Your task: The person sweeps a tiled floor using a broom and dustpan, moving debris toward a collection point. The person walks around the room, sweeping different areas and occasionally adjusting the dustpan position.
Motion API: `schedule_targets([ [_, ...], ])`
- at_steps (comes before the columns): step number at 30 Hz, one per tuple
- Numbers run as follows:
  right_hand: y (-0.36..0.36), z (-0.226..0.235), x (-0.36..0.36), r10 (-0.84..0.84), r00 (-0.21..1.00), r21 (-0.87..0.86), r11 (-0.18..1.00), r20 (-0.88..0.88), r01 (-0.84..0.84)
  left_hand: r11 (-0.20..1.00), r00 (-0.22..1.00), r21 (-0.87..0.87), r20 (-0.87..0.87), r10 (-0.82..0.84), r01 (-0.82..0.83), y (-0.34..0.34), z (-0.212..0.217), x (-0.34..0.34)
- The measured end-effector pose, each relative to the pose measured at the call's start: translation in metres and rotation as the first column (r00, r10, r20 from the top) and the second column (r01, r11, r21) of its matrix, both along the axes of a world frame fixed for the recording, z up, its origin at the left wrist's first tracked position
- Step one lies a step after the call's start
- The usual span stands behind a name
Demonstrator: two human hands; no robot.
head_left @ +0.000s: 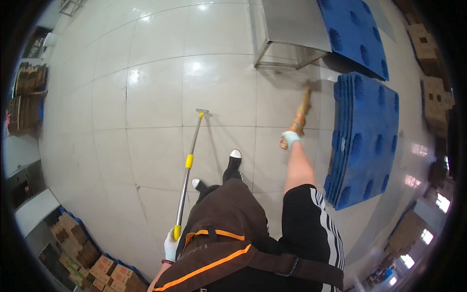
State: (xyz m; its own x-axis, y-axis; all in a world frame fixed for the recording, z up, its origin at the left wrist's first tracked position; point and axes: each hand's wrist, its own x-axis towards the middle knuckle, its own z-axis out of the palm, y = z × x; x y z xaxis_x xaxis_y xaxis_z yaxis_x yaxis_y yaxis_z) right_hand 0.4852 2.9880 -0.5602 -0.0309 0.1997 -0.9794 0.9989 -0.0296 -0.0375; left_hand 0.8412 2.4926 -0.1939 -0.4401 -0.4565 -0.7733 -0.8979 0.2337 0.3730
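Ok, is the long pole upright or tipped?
Tipped: the long pole slants forward from the left hand to its grey crosspiece.

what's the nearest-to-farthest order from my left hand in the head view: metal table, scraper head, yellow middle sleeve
1. yellow middle sleeve, partway along the pole
2. scraper head, at its far end
3. metal table, upper right

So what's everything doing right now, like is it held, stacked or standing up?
Long-handled tool: held, slanting
Left hand: gloved, closed around the tool's yellow grip
Right hand: gloved, holding something
Tan thing: held, too blurred to name
Blue pallets: stacked
Steel table: standing on legs
Cardboard boxes: stacked
Tiled floor: shiny
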Motion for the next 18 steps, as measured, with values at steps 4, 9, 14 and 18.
schedule_targets([
  [4, -0.200, 0.055, -0.026, 0.170, 0.985, -0.192, 0.968, 0.040, -0.160, 0.988, 0.989, -0.034, -0.029, 0.148, -0.149, 0.007, 0.009, -0.004],
  [9, -0.420, 0.084, 0.005, 0.384, 0.914, -0.386, 0.829, -0.132, -0.404, 0.984, 0.981, -0.001, -0.072, 0.180, -0.180, -0.022, -0.009, -0.033],
  [14, -0.445, 0.138, -0.011, 0.349, 0.891, -0.709, 0.548, -0.290, -0.445, 0.947, 0.947, 0.054, -0.032, 0.320, -0.318, -0.071, -0.017, -0.045],
  [18, -0.414, 0.202, 0.009, 0.420, 0.754, -0.454, 0.613, -0.506, -0.646, 0.824, 0.825, 0.046, -0.006, 0.566, -0.565, -0.116, 0.005, -0.065],
])
